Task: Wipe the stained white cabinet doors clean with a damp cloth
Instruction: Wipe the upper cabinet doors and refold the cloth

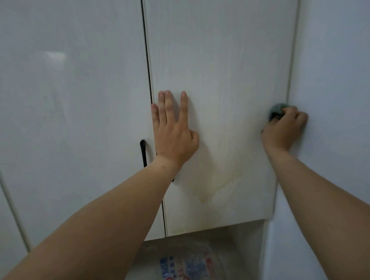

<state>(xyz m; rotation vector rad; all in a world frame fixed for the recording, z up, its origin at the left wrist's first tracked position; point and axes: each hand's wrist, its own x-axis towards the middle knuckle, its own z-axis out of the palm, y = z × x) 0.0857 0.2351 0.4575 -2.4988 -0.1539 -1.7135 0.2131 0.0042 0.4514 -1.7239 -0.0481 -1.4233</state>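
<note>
Head view. My right hand (285, 129) is clenched around a bunched grey-green cloth (275, 112), of which only a rounded wad shows above and to the left of the knuckles. I hold the wad against the right-hand edge of the right cabinet door (219, 55), where that door meets the pale side wall (344, 73); the fist itself lies partly over the wall. My left hand (172, 130) grips nothing: it lies flat and spread on the same door, palm to the surface, fingers (167, 105) pointing upward, thumb out to the right. Its little finger sits at the dark vertical gap (147, 51) between the two doors. Both bare forearms reach up from the bottom corners of the frame.

Between the two hands, and lower, the right door bears a yellowish stain (222, 181) with a ragged lower border that runs down to a point near the bottom of the panel. Fainter vertical streaking shows higher on the door. A black bar handle (143, 152) is mounted on the left cabinet door (63, 89), just beside the gap and partly behind my left wrist. The left door is glossier and shows a pale reflection.

Below the doors opens a recess holding a clear plastic bag (185, 267) with blue and red print, too blurred to read.
</note>
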